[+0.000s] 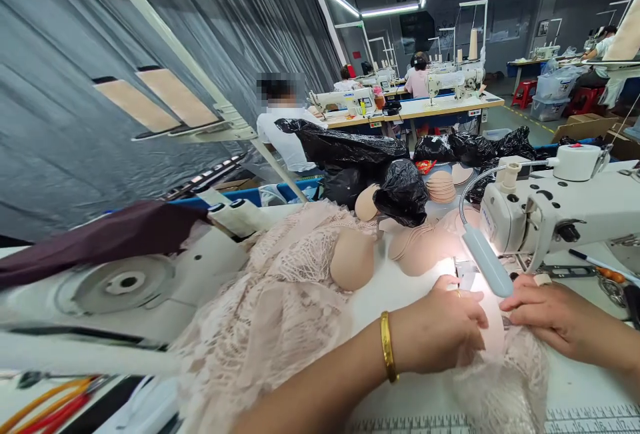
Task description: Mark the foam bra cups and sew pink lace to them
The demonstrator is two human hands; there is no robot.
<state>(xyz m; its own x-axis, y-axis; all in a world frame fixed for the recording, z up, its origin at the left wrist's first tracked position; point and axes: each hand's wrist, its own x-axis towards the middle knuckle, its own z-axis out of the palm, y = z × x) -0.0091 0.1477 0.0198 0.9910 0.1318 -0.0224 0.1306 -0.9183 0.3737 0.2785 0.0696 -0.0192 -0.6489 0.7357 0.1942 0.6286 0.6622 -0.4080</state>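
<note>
Under the lit needle area of a white sewing machine [575, 204] lies a pale pink bra cup [493, 327] with sheer lace fabric [520, 367] attached or lying against it; I cannot tell which. My left hand [440, 327], with a gold bangle [387, 347] at its wrist, presses on the cup with curled fingers. From the right, my right hand [560, 317] has its fingers closed at the cup's edge, by the lace. A grey lamp head [487, 264] hides part of the needle area. Left of my hands, a beige cup [353, 261] rests on piled lace [295, 274].
Stacked cups [440, 187] and black plastic bags [403, 191] stand behind the machine. A measuring tape [590, 419] runs along the front table edge. Thread stand [225, 121] rises at left. A pen [595, 261] and small tools lie at right. Co-workers sit farther back.
</note>
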